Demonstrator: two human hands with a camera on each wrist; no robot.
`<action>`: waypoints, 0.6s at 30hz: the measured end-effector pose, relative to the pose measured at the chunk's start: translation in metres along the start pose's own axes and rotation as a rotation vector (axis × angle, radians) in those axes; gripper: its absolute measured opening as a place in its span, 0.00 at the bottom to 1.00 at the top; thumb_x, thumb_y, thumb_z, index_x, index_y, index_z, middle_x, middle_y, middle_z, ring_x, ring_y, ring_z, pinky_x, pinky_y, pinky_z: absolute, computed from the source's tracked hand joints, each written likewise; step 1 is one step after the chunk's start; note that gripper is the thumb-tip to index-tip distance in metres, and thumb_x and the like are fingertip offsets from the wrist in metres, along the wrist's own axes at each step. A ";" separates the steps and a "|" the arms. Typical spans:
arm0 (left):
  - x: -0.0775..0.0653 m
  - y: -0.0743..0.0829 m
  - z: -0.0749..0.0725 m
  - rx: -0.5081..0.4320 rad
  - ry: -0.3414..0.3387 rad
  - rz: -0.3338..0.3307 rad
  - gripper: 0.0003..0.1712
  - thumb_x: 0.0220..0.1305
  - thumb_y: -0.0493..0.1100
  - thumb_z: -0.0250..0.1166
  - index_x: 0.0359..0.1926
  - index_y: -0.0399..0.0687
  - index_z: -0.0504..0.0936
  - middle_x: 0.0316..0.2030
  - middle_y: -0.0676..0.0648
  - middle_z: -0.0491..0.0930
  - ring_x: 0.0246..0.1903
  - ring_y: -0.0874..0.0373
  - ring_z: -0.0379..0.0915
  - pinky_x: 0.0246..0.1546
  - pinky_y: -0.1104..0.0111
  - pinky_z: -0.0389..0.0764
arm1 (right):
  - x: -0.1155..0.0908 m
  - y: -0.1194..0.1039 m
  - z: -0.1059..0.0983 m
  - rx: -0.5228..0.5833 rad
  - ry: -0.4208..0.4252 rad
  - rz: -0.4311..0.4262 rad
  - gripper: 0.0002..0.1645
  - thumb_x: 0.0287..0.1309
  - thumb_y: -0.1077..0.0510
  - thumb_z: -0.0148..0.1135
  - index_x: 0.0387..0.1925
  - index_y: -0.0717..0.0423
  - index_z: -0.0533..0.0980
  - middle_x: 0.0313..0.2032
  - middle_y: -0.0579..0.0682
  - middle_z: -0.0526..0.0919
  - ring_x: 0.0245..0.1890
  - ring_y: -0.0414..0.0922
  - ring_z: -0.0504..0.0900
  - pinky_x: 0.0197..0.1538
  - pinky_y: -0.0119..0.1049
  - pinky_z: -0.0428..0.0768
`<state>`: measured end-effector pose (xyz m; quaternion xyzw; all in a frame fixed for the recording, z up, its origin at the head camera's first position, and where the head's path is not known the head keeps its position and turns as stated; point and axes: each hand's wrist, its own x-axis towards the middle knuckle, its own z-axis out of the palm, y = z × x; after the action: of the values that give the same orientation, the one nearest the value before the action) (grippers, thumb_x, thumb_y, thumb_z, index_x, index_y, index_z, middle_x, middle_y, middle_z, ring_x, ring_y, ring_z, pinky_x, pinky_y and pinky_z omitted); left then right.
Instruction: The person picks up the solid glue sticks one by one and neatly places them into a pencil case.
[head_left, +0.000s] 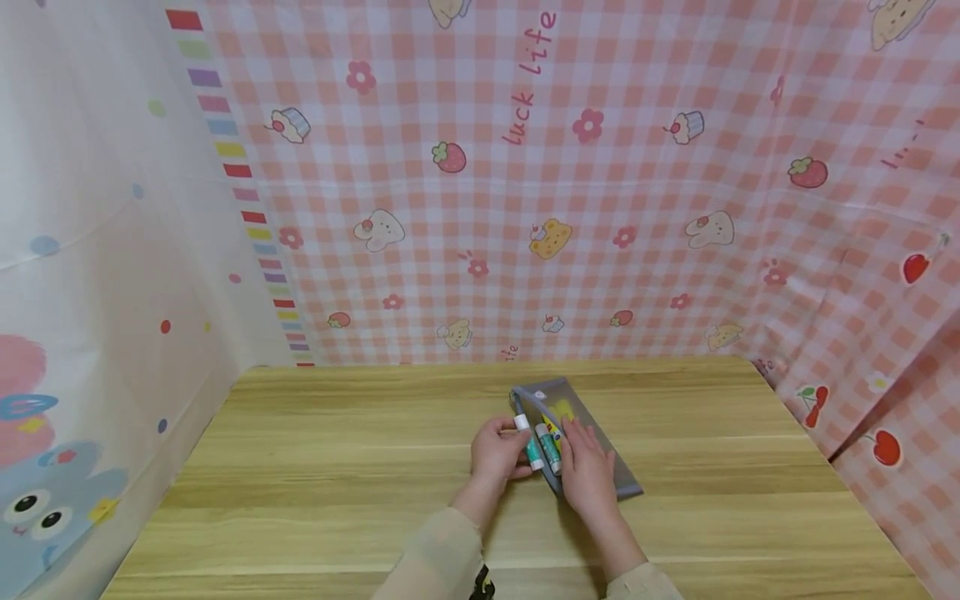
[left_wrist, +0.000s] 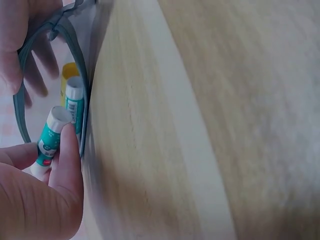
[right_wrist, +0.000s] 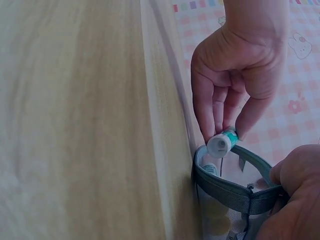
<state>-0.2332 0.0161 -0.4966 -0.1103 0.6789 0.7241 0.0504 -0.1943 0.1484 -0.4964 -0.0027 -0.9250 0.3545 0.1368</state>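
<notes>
My left hand pinches a glue stick with white ends and a green label between thumb and fingers. It tilts at the mouth of a grey see-through zip pouch, overlapping the opening in the right wrist view. Inside the pouch lie a second, similar glue stick and something yellow, mostly hidden behind it. My right hand grips the pouch's rim, its thumb at the zip edge and fingers showing through the mesh. The zip rim gapes in a wide loop.
The pouch lies on a wood-grain table, towards its middle right. Behind the table hangs a pink checked cloth; a white patterned cloth hangs to the left.
</notes>
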 end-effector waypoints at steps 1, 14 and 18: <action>0.000 0.000 0.001 0.008 0.004 0.001 0.11 0.61 0.32 0.66 0.45 0.34 0.77 0.33 0.40 0.84 0.22 0.54 0.81 0.20 0.62 0.85 | 0.000 0.000 0.000 0.002 0.002 -0.002 0.23 0.73 0.61 0.48 0.65 0.65 0.70 0.65 0.66 0.69 0.67 0.68 0.62 0.63 0.77 0.50; 0.002 -0.005 0.009 0.107 0.017 -0.003 0.10 0.61 0.34 0.68 0.41 0.36 0.77 0.30 0.44 0.83 0.18 0.58 0.79 0.16 0.66 0.83 | 0.000 0.000 -0.001 0.012 0.005 -0.003 0.23 0.73 0.61 0.47 0.65 0.66 0.70 0.65 0.67 0.69 0.67 0.68 0.62 0.63 0.78 0.50; 0.001 -0.007 0.010 0.117 0.015 -0.002 0.10 0.61 0.34 0.68 0.41 0.35 0.77 0.27 0.44 0.81 0.18 0.58 0.79 0.17 0.65 0.84 | 0.000 0.000 0.000 0.007 0.005 -0.002 0.23 0.74 0.60 0.47 0.65 0.66 0.70 0.65 0.66 0.69 0.68 0.67 0.62 0.63 0.77 0.50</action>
<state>-0.2337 0.0265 -0.5030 -0.1133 0.7204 0.6823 0.0523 -0.1946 0.1488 -0.4966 -0.0020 -0.9233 0.3578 0.1395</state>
